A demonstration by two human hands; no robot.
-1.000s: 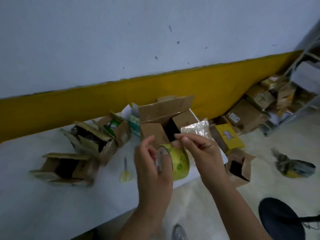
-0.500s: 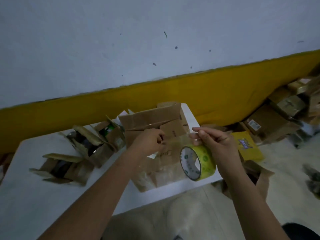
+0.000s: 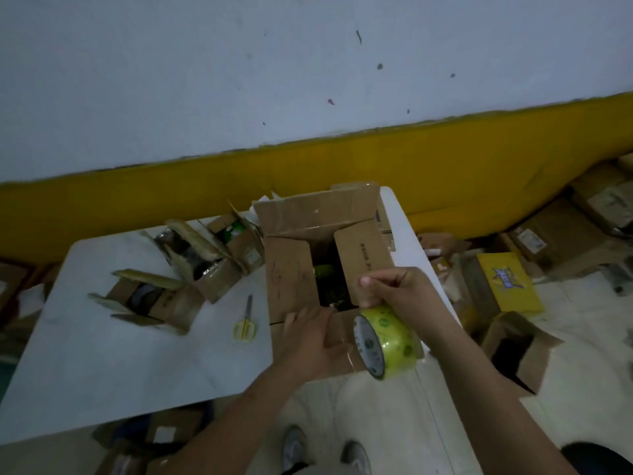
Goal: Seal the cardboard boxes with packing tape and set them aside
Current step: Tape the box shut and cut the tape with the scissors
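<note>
Your left hand (image 3: 308,341) lies flat on the near flap of the open box (image 3: 291,279) at the table's (image 3: 137,354) right end, your right hand (image 3: 400,293) grips the tape roll (image 3: 387,341) beside it, so you likely need the flaps folded shut before taping.

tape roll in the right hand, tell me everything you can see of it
The tape roll is a wide ring of glossy yellow-green tape with darker printed spots, wound on a pale core. It hangs on edge, its hole facing left, by the near right corner of the open cardboard box, gripped from above by the right hand.
</note>
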